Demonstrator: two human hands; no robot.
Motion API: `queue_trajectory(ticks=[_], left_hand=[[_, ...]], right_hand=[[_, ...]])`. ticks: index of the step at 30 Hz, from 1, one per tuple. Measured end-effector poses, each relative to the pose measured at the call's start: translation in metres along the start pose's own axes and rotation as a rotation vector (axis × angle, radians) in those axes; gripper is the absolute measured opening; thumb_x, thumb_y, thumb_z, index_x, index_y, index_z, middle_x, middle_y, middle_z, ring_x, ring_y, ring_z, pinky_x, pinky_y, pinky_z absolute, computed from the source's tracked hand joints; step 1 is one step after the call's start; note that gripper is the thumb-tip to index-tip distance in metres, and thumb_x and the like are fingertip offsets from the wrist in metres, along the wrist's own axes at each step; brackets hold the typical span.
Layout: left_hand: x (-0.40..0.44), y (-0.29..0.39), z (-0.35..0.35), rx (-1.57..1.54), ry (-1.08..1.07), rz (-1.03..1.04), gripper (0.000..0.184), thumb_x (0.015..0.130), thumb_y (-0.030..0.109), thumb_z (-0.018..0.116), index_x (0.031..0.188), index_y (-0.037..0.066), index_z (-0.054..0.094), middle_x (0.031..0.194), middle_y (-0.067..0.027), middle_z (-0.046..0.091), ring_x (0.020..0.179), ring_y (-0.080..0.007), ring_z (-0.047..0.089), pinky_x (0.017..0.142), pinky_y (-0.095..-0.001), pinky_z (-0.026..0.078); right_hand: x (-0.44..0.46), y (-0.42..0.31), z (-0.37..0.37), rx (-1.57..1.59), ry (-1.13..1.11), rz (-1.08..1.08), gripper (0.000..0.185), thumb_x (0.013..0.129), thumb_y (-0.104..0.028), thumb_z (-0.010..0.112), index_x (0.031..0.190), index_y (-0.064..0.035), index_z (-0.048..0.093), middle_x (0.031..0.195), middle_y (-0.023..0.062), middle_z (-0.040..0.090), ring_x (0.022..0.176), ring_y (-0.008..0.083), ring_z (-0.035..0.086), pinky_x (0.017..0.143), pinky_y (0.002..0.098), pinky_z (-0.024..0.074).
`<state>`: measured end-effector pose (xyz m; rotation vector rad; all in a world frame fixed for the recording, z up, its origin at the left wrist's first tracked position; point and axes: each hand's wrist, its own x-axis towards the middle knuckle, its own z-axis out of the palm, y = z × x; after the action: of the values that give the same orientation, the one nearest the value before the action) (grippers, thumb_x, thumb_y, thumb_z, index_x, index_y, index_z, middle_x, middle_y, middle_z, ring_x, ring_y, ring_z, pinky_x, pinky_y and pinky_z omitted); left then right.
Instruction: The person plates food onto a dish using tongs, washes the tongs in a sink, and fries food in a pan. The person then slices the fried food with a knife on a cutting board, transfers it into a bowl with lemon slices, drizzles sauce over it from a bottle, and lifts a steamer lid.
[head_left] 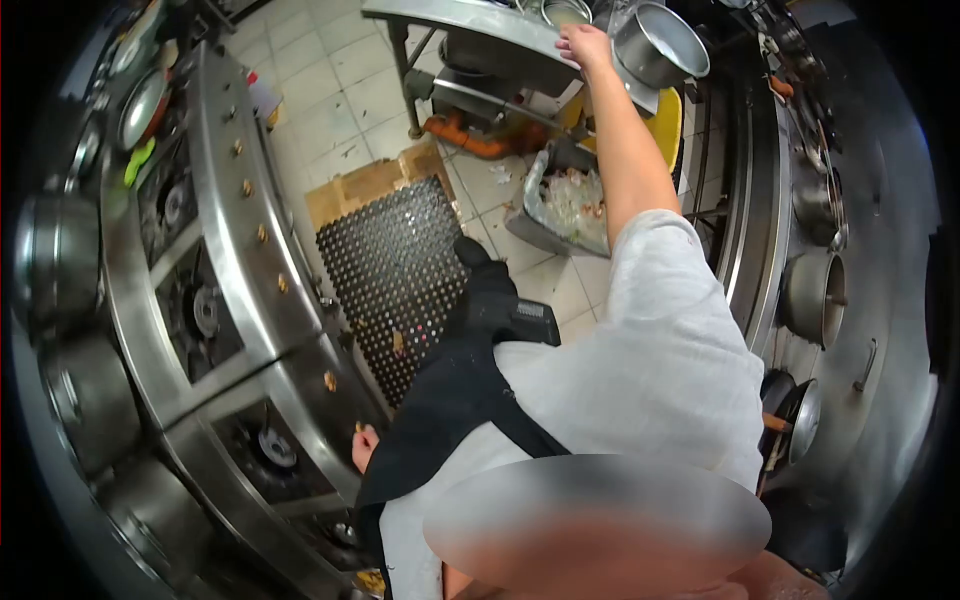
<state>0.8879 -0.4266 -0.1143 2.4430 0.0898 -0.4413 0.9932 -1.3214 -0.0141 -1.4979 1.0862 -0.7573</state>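
My left hand is at the front of the stove, partly hidden by the black apron. Its fingers are closed on a small brass-coloured stove knob. Far off at the top, my right hand reaches over the edge of the steel counter. Those fingers are curled together, and what they hold, if anything, is too small to make out. Just beyond them stands a round metal container. A large metal pot sits to the right of that hand.
A perforated black mat lies over cardboard on the tiled floor. Below the counter stands a bin holding scraps. Large pots and a pan line the left side. Several pots and pans, including a deep pot, line the right.
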Motion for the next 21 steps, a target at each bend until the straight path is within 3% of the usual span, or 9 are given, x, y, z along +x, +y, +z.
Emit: queue_trajectory(ticks=[2,4,7,8,10,11,14,18,21], left_hand=[[0.037,-0.028,0.022,-0.193,-0.375,-0.172,0.033,0.101,0.026,0.066,0.078,0.003,0.057,0.068,0.0,0.05,0.07,-0.0103,0.045,0.067,-0.0312,0.045],[0.054,-0.043,0.029,-0.508,-0.411,-0.516,0.031,0.099,0.026,0.069,0.08,0.003,0.058,0.074,0.0017,0.056,0.073,-0.01,0.048,0.07,-0.03,0.047],[0.067,0.062,0.01,0.181,-0.375,-0.386,0.03,0.1,0.024,0.067,0.081,0.002,0.059,0.074,-0.0002,0.059,0.072,-0.01,0.049,0.069,-0.03,0.047],[0.075,0.076,0.013,0.185,-0.365,-0.391,0.03,0.1,0.024,0.067,0.081,0.002,0.059,0.074,-0.0002,0.059,0.072,-0.01,0.049,0.069,-0.03,0.047],[0.084,0.083,0.015,-0.05,-0.191,-0.321,0.028,0.1,0.022,0.065,0.081,0.001,0.059,0.07,-0.0015,0.059,0.069,-0.0101,0.048,0.065,-0.0308,0.046],[0.09,0.129,0.007,0.186,-0.206,-0.318,0.028,0.099,0.019,0.063,0.08,0.0,0.058,0.064,-0.0032,0.057,0.064,-0.0111,0.048,0.061,-0.0318,0.044],[0.124,0.112,0.005,0.048,-0.197,-0.301,0.028,0.099,0.019,0.065,0.079,0.0,0.058,0.063,-0.0047,0.055,0.062,-0.0114,0.048,0.059,-0.0324,0.043],[0.132,0.164,0.009,0.067,-0.19,-0.343,0.031,0.1,0.025,0.065,0.083,-0.001,0.06,0.065,-0.0077,0.056,0.06,-0.0175,0.051,0.06,-0.0362,0.045],[0.132,0.159,0.013,0.258,-0.208,-0.219,0.028,0.097,0.026,0.067,0.086,0.0,0.062,0.069,-0.0144,0.06,0.062,-0.0258,0.057,0.064,-0.0385,0.048]], right_hand=[[0.128,0.014,-0.006,-0.013,0.267,-0.031,0.026,0.092,-0.019,0.072,0.107,0.0026,0.069,0.09,0.0092,0.073,0.069,0.0208,0.07,0.056,0.0315,0.0554],[0.2,0.029,-0.021,-0.117,0.341,0.116,0.032,0.09,-0.022,0.074,0.108,0.0042,0.069,0.1,0.0134,0.073,0.077,0.0247,0.07,0.061,0.0369,0.0576],[0.249,0.033,-0.025,0.321,0.565,0.19,0.032,0.089,-0.022,0.073,0.112,0.0005,0.07,0.118,0.0179,0.068,0.093,0.0328,0.067,0.074,0.0515,0.0567],[0.267,0.041,-0.026,0.456,0.61,0.168,0.032,0.09,-0.022,0.072,0.113,-0.001,0.07,0.124,0.019,0.065,0.099,0.0358,0.066,0.078,0.0564,0.0555],[0.272,0.03,-0.024,0.619,0.656,0.248,0.03,0.089,-0.021,0.07,0.111,-0.0005,0.067,0.109,0.0137,0.068,0.087,0.0288,0.064,0.073,0.0456,0.0532],[0.272,0.023,-0.023,0.711,0.694,0.295,0.03,0.091,-0.023,0.068,0.112,-0.0008,0.065,0.106,0.0113,0.068,0.088,0.0258,0.062,0.075,0.0423,0.052],[0.288,0.041,-0.027,1.096,0.513,0.069,0.042,0.102,-0.038,0.047,0.125,-0.0033,0.052,0.133,0.0112,0.059,0.125,0.0307,0.054,0.109,0.0555,0.0413],[0.283,0.03,-0.03,1.246,0.465,0.022,0.057,0.105,-0.039,0.038,0.148,-0.0028,0.032,0.141,0.0161,0.055,0.143,0.0409,0.043,0.116,0.0674,0.031],[0.31,0.056,-0.049,0.928,0.463,0.201,0.065,0.103,-0.039,0.043,0.153,-0.0028,0.025,0.141,0.022,0.054,0.134,0.0447,0.051,0.108,0.0699,0.0398]])
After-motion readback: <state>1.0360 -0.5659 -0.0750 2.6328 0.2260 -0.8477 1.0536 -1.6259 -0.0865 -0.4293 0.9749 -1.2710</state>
